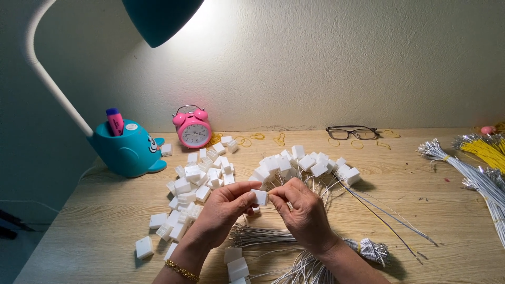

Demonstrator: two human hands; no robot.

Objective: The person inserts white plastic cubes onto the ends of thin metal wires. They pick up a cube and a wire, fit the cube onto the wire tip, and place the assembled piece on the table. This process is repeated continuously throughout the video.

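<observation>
My left hand pinches a small white plastic connector block between thumb and fingers at the middle of the wooden desk. My right hand meets it from the right, fingertips closed on a thin wire at the block. A gold bracelet circles my left wrist. Beneath the hands lies a bundle of thin white wires. Behind them a fan of white blocks with wires attached spreads out.
A heap of loose white blocks lies to the left. A teal whale-shaped lamp base, a pink alarm clock, glasses and rubber bands line the wall. White and yellow wire bundles lie at right.
</observation>
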